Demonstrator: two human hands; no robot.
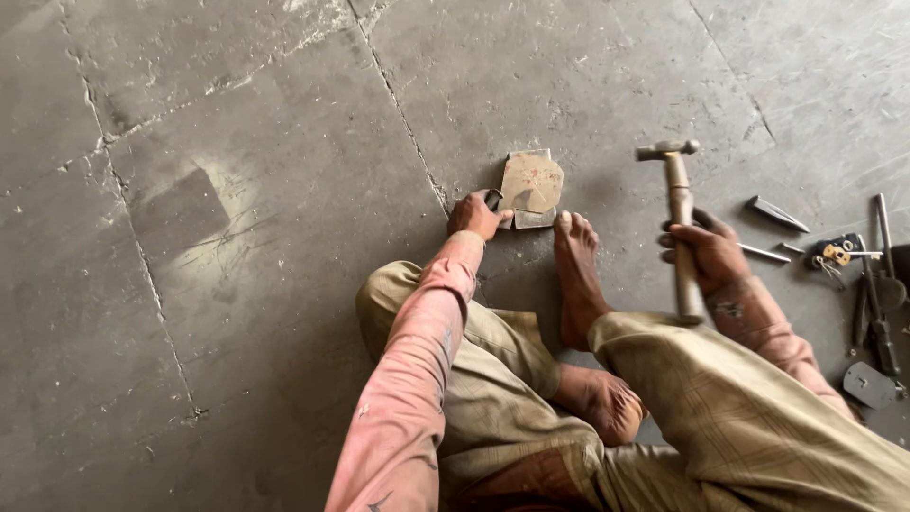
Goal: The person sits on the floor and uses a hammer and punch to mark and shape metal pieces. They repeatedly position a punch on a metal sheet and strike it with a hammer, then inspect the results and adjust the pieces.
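I sit on a grey concrete floor. My left hand (476,214) grips a small dark tool, set against the left edge of a flat, angular piece of rusty sheet metal (531,185) lying on the floor. The toes of my bare foot (574,261) rest on the sheet's near edge. My right hand (706,251) is closed around the wooden handle of a hammer (679,213), held upright with its metal head raised, to the right of the sheet.
Several hand tools lie on the floor at the right: a chisel (777,214), a thin punch (763,253), pliers and dark metal pieces (867,284). Cracks and joints run through the concrete floor (237,190).
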